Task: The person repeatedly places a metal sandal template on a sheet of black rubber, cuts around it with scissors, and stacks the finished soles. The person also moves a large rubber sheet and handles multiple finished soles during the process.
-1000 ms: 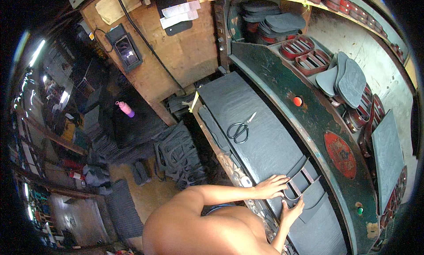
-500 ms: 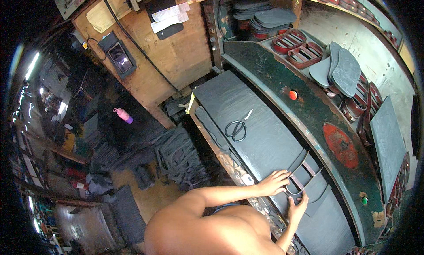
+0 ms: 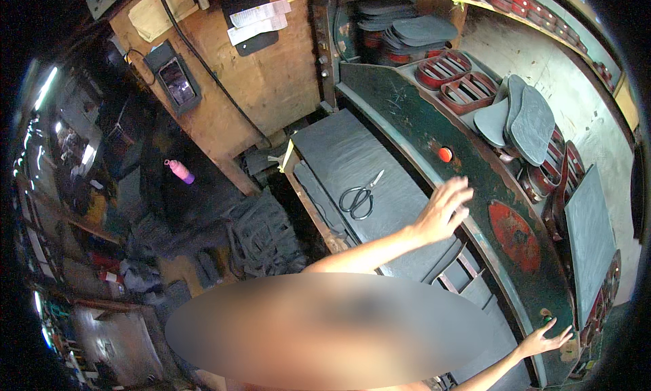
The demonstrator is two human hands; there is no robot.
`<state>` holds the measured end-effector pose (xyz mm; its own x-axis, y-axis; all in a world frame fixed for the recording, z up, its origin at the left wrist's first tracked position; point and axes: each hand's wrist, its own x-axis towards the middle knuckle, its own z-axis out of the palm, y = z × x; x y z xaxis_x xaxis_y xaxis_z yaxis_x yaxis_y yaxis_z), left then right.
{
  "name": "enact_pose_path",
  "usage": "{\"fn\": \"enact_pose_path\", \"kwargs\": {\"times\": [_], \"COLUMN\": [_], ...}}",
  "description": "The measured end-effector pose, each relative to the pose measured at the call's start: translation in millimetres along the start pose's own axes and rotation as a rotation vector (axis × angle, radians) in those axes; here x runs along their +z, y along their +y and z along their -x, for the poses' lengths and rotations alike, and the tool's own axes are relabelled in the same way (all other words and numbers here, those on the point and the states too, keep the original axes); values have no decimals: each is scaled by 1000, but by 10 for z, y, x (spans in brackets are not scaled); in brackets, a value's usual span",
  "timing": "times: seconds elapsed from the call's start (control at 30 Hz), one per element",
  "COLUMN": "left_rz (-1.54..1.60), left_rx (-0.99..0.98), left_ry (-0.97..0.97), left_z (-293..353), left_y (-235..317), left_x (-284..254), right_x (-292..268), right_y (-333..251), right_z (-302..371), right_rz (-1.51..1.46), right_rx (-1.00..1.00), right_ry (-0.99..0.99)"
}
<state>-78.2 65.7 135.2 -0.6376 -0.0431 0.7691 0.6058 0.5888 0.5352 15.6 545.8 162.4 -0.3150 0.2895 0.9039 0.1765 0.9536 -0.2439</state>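
My left hand (image 3: 444, 211) is raised over the near edge of the dark green machine beam (image 3: 468, 194), its fingers apart and holding nothing. At the lower right, my right hand (image 3: 544, 338) is open beside a green button (image 3: 548, 319) on the beam. Whether a finger touches the button I cannot tell. Between my hands, a metal cutting die (image 3: 469, 272) with crossbars lies on a dark grey sheet (image 3: 339, 143), partly hidden. Black-handled scissors (image 3: 359, 200) rest on the sheet farther left. A blurred patch covers the lower middle.
The beam also carries a red button (image 3: 445, 154). Red-framed dies (image 3: 468, 89) and grey sole-shaped pieces (image 3: 529, 123) lie behind it, with a grey panel (image 3: 590, 235) leaning at right. Dark offcuts (image 3: 264, 232) heap left of the bench; a pink-purple bottle (image 3: 180, 171) stands beyond.
Both hands have left the cutting die. My left hand has moved up and away toward the beam, and my right hand has gone right to the green button. The die stays on the sheet.
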Motion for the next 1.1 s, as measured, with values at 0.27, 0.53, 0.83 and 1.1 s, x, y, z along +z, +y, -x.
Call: {"fn": "enact_pose_path", "kwargs": {"times": [0.27, 0.53, 0.83, 1.1], "left_rz": [-282, -331, -278, -85], "left_rx": [45, 100, -31, 22], "left_ry": [146, 328, 414, 497], "left_z": [-675, -597, -575, -332], "left_y": [-479, -347, 120, 172], "left_x": [177, 177, -370, -633], "right_x": [303, 95, -688, -1021], "right_y": [435, 678, 825, 737], "right_z": [-58, -51, -65, 320], "right_rz": [113, -64, -108, -200], "right_rx": [-206, -243, -230, -146], "right_ry": [191, 393, 423, 390]}}
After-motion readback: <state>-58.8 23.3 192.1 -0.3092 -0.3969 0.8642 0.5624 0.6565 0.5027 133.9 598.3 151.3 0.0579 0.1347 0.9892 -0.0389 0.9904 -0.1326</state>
